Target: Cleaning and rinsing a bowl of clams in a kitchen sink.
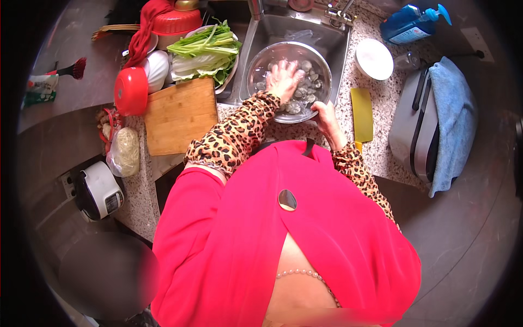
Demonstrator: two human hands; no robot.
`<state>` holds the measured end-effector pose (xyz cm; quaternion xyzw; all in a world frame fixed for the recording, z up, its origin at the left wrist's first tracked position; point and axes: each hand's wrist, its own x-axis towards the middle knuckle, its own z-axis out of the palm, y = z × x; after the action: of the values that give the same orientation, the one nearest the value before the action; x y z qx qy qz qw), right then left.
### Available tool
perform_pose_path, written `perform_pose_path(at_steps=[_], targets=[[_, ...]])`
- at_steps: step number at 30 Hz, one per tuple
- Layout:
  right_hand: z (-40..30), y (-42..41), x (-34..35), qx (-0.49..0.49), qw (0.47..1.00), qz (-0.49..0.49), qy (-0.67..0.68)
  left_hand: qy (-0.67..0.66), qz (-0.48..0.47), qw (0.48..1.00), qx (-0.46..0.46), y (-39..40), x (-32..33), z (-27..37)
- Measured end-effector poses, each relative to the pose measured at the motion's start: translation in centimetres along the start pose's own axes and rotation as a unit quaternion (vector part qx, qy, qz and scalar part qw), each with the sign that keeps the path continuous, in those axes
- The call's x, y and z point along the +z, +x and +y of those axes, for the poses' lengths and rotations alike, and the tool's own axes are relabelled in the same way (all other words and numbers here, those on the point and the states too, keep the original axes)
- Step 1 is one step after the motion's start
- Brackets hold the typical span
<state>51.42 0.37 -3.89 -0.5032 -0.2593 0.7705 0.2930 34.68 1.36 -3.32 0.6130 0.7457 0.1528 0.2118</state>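
A round metal bowl point(322, 61) holds water and several clams point(309, 88); it rests in the near part of the stainless steel sink point(274, 25). My left hand point(284, 79) is in the bowl, back upward with fingers spread over the clams; water and glare blur the fingertips. At the bowl's near right rim, my right hand point(328, 118) grips the edge, thumb on top and the other fingers hidden below. Both forearms wear leopard-print sleeve covers point(237, 133).
Right of the sink are a yellow cleaver point(362, 114), a white bowl point(374, 59), a blue soap bottle point(408, 25) and a grey appliance point(412, 122) under a blue towel point(451, 118). Leftward lie a wooden cutting board point(182, 118), leafy greens point(206, 53) and a red bowl point(131, 90).
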Motion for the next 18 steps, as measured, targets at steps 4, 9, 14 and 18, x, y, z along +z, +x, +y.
perform_pose_path(at_steps=[4,9,14,18], targets=[[-0.7,0.0,-1.2,-0.021,1.0,-0.001,0.002,0.041,-0.126,0.983,0.126,-2.1,-0.6,1.1],[-1.8,-2.2,-0.1,-0.025,1.0,0.004,0.017,0.167,-0.114,0.946,0.253,-3.1,-3.5,-1.1],[1.6,0.4,-2.2,-0.035,0.999,-0.022,-0.019,0.088,-0.089,0.975,0.181,-0.6,-2.4,-2.9],[-0.3,-1.2,0.0,0.043,0.999,0.016,-0.019,0.017,-0.092,0.994,0.05,-0.3,-1.0,-3.0]])
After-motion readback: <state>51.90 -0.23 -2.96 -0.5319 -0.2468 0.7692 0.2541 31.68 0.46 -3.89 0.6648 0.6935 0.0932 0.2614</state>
